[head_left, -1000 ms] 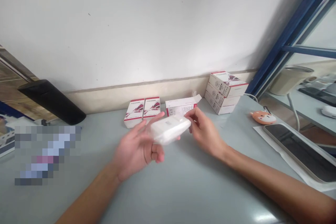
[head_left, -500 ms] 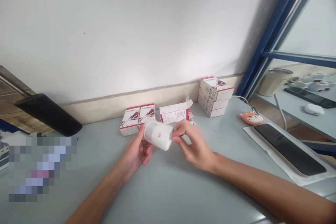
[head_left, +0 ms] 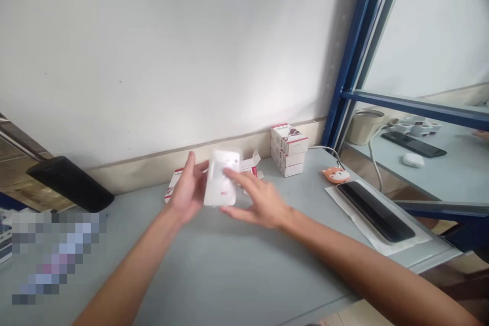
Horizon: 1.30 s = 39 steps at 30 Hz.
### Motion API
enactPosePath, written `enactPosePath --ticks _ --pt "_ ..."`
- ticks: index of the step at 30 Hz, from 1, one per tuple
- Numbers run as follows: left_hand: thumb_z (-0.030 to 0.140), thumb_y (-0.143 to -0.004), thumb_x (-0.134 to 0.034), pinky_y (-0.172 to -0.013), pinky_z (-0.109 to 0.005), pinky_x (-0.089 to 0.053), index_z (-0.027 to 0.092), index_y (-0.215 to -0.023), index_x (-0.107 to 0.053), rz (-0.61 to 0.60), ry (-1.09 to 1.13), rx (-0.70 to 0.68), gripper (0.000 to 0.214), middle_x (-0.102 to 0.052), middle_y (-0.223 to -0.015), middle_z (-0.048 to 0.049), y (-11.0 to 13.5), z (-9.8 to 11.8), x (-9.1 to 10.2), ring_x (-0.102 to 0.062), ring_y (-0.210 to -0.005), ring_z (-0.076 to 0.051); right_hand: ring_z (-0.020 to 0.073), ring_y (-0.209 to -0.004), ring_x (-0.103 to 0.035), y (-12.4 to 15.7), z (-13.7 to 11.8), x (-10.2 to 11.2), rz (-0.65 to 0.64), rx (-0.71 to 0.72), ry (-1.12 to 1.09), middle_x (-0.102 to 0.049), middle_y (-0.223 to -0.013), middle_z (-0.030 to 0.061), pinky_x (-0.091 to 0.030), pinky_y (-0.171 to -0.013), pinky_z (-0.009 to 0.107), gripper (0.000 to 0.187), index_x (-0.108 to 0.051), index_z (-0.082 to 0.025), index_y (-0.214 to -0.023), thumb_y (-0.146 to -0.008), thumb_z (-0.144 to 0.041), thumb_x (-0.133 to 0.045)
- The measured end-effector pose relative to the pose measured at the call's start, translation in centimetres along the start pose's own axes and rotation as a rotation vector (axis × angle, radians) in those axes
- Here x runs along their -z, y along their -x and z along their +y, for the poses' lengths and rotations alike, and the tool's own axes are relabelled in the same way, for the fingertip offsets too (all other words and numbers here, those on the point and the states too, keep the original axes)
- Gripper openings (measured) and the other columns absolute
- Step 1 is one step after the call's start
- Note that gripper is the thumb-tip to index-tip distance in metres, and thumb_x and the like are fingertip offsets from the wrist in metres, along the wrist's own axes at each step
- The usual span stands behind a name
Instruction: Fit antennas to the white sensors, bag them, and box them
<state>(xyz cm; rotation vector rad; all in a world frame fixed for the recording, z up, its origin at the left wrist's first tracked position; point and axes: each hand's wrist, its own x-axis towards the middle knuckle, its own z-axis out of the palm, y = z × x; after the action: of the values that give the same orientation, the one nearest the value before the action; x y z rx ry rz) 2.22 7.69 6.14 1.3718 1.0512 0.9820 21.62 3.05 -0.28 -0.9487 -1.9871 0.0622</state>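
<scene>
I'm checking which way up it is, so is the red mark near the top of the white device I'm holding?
No, the red mark sits near the lower edge of the white device.

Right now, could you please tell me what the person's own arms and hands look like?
The left hand and right hand are ungloved, with no rings visible. The left forearm and right forearm are bare, with no sleeves, watch or bracelet in view.

Pale wall (head_left: 183,51) with small dark specks, cream strip (head_left: 153,170) along its base, grey tabletop (head_left: 214,265) below, blue frame (head_left: 350,51) standing at right, second grey surface (head_left: 458,178) beyond, soft light.
</scene>
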Motion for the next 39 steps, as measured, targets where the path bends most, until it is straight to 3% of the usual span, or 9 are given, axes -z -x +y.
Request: enactPosePath --ticks 3,5,8,12,16,20,27,32,39 --pt "0.076 -0.095 -0.044 -0.084 -0.040 -0.057 0.020 -0.128 -0.067 -0.036 -0.370 -0.315 0.069 -0.079 -0.110 -0.0109 -3.1 0.6 -1.5 -0.073 -0.101 -0.031 0.0246 -0.094 -0.068 -0.7 1.5 0.9 0.387 0.013 -0.002 -0.065 -0.111 0.0095 -0.061 -0.079 0.039 0.066 -0.045 -0.031 -0.151 -0.094 -0.050 -0.072" --pt "0.065 -0.081 -0.074 -0.096 -0.042 -0.054 0.023 -0.120 -0.072 -0.075 -0.480 -0.338 0.057 -0.079 -0.119 -0.0097 -4.7 0.0 -2.5 -0.070 -0.112 -0.034 0.0248 -0.092 -0.066 -1.1 2.4 1.2 0.584 0.007 0.024 -0.062 -0.107 0.0082 -0.060 -0.081 0.042 0.062 -0.045 -0.032 -0.147 -0.093 -0.044 -0.074" --pt "0.053 -0.074 -0.084 -0.099 -0.045 -0.053 0.025 -0.110 -0.076 -0.093 -0.562 -0.321 0.047 -0.080 -0.113 -0.0089 -5.8 -1.1 -3.4 -0.071 -0.108 -0.036 0.0247 -0.088 -0.064 -1.5 3.6 1.5 0.709 -0.073 0.053 -0.059 -0.102 0.0064 -0.059 -0.080 0.044 0.059 -0.045 -0.031 -0.143 -0.092 -0.039 -0.075" --pt "0.052 -0.092 -0.069 -0.108 -0.044 -0.049 0.023 -0.141 -0.061 0.020 -0.569 -0.355 0.058 -0.072 -0.135 -0.0114 -4.3 -1.6 -2.4 -0.065 -0.125 -0.033 0.0259 -0.097 -0.065 -1.6 4.5 1.4 0.763 -0.122 0.005 -0.060 -0.105 0.0074 -0.057 -0.087 0.045 0.056 -0.046 -0.029 -0.142 -0.093 -0.035 -0.073" --pt "0.053 -0.092 -0.072 -0.100 -0.039 -0.055 0.028 -0.153 -0.049 -0.043 -0.493 -0.327 0.070 -0.068 -0.139 -0.0099 -0.4 -2.2 -0.4 -0.068 -0.121 -0.029 0.0289 -0.114 -0.066 -1.2 4.0 0.9 0.640 -0.107 -0.094 -0.064 -0.121 0.0123 -0.055 -0.099 0.048 0.057 -0.048 -0.027 -0.143 -0.093 -0.035 -0.074" --pt "0.049 -0.089 -0.079 -0.113 -0.042 -0.049 0.027 -0.157 -0.046 -0.005 -0.396 -0.304 0.079 -0.062 -0.147 -0.0119 3.0 -4.0 0.6 -0.062 -0.135 -0.031 0.0304 -0.124 -0.065 -0.4 2.0 0.4 0.364 -0.161 -0.243 -0.066 -0.134 0.0139 -0.054 -0.104 0.050 0.056 -0.050 -0.027 -0.146 -0.095 -0.037 -0.071" --pt "0.043 -0.097 -0.073 -0.111 -0.040 -0.053 0.031 -0.161 -0.038 0.029 -0.051 -0.301 0.074 -0.056 -0.157 -0.0117 5.6 -7.6 0.9 -0.054 -0.145 -0.033 0.0330 -0.146 -0.050 0.4 -0.6 0.4 -0.004 0.090 -0.085 -0.056 -0.153 0.0108 -0.046 -0.115 0.056 0.036 -0.063 -0.033 -0.140 -0.105 -0.038 -0.054" --pt "0.040 -0.097 -0.073 -0.118 -0.044 -0.049 0.033 -0.164 -0.032 0.004 -0.031 -0.313 0.079 -0.051 -0.162 -0.0118 6.4 -8.3 1.1 -0.051 -0.149 -0.033 0.0371 -0.159 -0.033 0.7 -0.9 -0.1 0.020 0.111 0.035 -0.033 -0.172 0.0113 -0.039 -0.123 0.063 0.051 -0.051 -0.031 -0.152 -0.101 -0.032 -0.059" --pt "0.033 -0.098 -0.071 -0.121 -0.048 -0.047 0.044 -0.165 -0.021 0.028 -0.077 -0.427 0.084 -0.036 -0.172 -0.0056 6.9 -9.0 0.9 -0.044 -0.154 -0.032 0.0373 -0.155 -0.039 0.2 -1.3 0.8 -0.032 0.149 0.040 -0.054 -0.154 0.0092 -0.040 -0.123 0.062 0.024 -0.073 -0.029 -0.117 -0.100 -0.024 -0.057"
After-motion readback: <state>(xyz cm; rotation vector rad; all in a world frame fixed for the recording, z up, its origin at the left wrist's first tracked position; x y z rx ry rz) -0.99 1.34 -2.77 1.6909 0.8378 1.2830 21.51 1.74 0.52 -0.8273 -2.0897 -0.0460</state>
